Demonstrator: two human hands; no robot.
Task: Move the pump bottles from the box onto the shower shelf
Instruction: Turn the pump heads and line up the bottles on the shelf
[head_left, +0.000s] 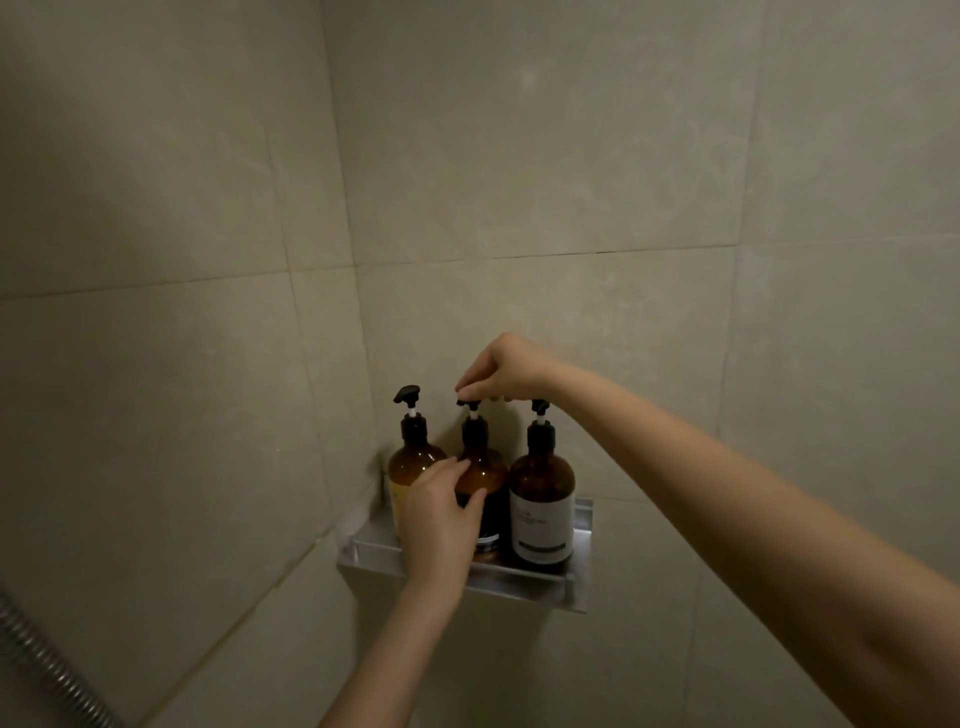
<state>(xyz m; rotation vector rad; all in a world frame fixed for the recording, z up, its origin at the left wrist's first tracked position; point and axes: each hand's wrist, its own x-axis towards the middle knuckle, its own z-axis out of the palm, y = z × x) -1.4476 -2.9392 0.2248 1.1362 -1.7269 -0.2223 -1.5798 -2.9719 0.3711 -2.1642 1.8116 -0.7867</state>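
Note:
Three amber pump bottles with black pump heads stand upright in a row on a metal shower shelf (582, 551) fixed in the tiled corner. The left bottle (413, 460) is partly hidden behind my left hand (441, 525), which grips the body of the middle bottle (485, 470). From above, my right hand (501, 371) pinches the middle bottle's pump head with its fingertips. The right bottle (543, 499) carries a white label and stands free, close against the middle one. The box is out of view.
Beige tiled walls meet in a corner right behind the shelf. A ribbed metal shower hose (47, 670) runs along the lower left edge. The shelf has a low front rail, and the three bottles fill most of its width.

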